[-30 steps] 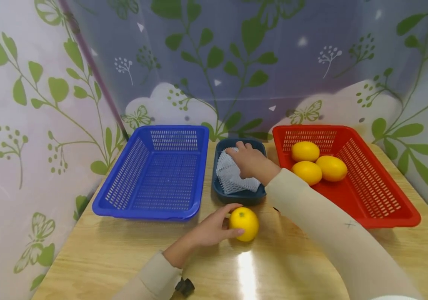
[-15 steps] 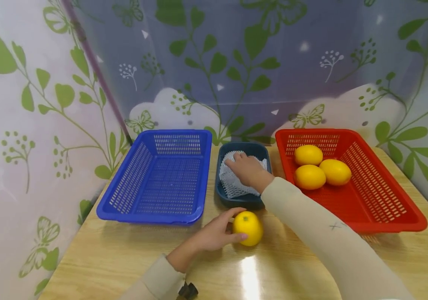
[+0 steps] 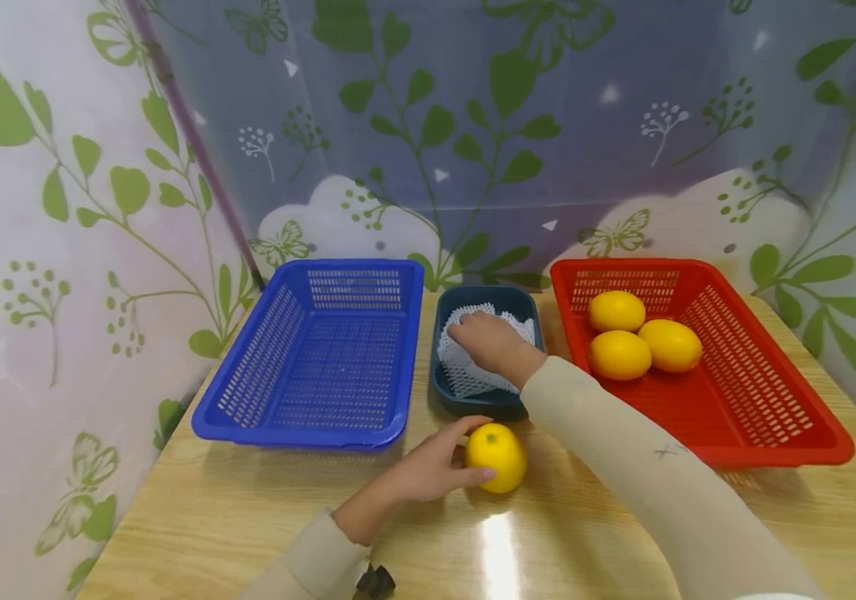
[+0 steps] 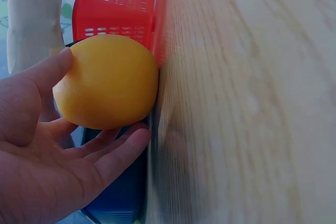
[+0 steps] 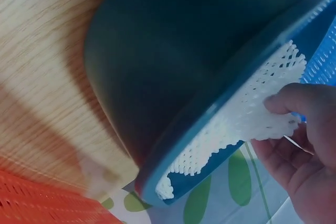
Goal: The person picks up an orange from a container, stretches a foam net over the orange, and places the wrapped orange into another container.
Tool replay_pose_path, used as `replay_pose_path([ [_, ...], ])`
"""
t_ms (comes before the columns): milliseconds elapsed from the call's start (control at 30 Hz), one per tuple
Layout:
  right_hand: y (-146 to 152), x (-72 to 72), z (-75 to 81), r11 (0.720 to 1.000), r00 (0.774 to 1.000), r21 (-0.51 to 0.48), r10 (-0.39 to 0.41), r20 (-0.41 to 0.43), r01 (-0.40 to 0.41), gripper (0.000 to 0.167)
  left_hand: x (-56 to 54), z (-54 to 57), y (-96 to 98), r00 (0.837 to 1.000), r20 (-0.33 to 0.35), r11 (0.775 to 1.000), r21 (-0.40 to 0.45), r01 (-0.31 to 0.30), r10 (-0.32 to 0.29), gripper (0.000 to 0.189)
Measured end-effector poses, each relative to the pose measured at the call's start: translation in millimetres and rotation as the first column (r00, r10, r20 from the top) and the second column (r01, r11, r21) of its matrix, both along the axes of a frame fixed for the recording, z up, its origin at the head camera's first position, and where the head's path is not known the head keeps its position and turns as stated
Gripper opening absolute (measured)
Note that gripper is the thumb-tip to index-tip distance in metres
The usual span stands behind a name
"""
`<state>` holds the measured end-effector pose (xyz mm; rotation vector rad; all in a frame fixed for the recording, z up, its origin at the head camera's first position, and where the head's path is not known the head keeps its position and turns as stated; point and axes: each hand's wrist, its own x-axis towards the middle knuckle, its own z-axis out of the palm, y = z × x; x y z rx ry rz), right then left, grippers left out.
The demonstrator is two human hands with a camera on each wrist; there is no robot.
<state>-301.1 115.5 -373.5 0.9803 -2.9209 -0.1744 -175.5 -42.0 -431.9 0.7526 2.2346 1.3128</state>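
Note:
My left hand [image 3: 431, 462] holds a round yellow citrus fruit [image 3: 497, 458] on the table, thumb on its near side and fingers behind it. In the left wrist view the fruit [image 4: 107, 82] shows smooth orange-yellow skin, with the fingers [image 4: 123, 156] curved along it. My right hand [image 3: 491, 340] reaches into a small dark teal basin [image 3: 483, 407] that holds white foam fruit nets [image 3: 465, 367]. The right wrist view shows the thumb and fingers pinching a white foam net [image 5: 247, 116] above the basin's rim [image 5: 210, 108].
A blue perforated basket [image 3: 337, 367] stands left of the basin. On the right, a red basket [image 3: 728, 417] contains three yellow fruits [image 3: 620, 355]. A leaf-patterned curtain [image 3: 473, 125] rises behind the wooden table [image 3: 195, 517]. Something small and black [image 3: 377, 581] shows by the left sleeve.
The head view has shifted slightly. My right fingers, spread over the foam nets earlier, have closed and pinch a net. The left hand stays on the fruit.

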Motion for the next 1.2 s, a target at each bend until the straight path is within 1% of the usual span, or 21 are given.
replay_pose_path([
  [200,3,-0.4,10.3,0.996,0.998,-0.063,-0.058,-0.015,0.057,0.04,0.7,1.7,-0.4,1.0,-0.013,0.999,-0.031,-0.011,0.01,0.064],
  [300,7,0.9,16.9,0.994,0.998,-0.089,-0.066,-0.013,0.065,0.039,0.9,1.6,-0.2,1.0,-0.016,0.999,-0.043,-0.013,0.012,0.065],
  [433,15,2.2,26.0,0.988,0.998,-0.141,-0.059,-0.016,0.056,0.028,1.3,1.2,-0.1,1.0,-0.017,0.999,-0.043,-0.015,0.014,0.065],
  [567,26,5.8,39.3,0.972,0.998,-0.229,-0.056,0.0,0.055,0.02,0.8,1.4,0.3,1.0,-0.029,0.999,-0.041,-0.014,0.013,0.064],
  [700,35,15.3,55.7,0.952,0.999,-0.303,-0.043,0.022,0.048,0.019,0.8,2.3,0.9,0.999,-0.032,0.997,-0.068,-0.022,0.02,0.065],
  [800,39,24.8,66.6,0.937,1.0,-0.349,-0.022,-0.004,0.019,0.017,0.7,2.2,1.0,0.999,-0.034,0.996,-0.085,-0.024,0.022,0.065],
  [900,43,33.1,74.7,0.923,0.999,-0.385,-0.012,-0.032,-0.001,0.016,0.6,1.5,1.2,0.999,-0.042,0.996,-0.089,-0.02,0.017,0.065],
  [1000,47,40.9,82.0,0.907,0.999,-0.422,-0.017,-0.032,0.002,0.015,0.5,0.9,1.2,0.998,-0.06,0.996,-0.087,-0.017,0.012,0.066],
  [1067,49,46.6,86.6,0.891,0.999,-0.454,-0.019,-0.034,0.001,0.015,0.4,0.5,1.0,0.997,-0.072,0.996,-0.086,-0.017,0.01,0.066],
  [1200,53,59.4,93.0,0.86,0.997,-0.511,-0.017,-0.07,-0.021,0.014,0.3,0.9,0.8,0.997,-0.081,0.996,-0.085,-0.016,0.009,0.066],
])
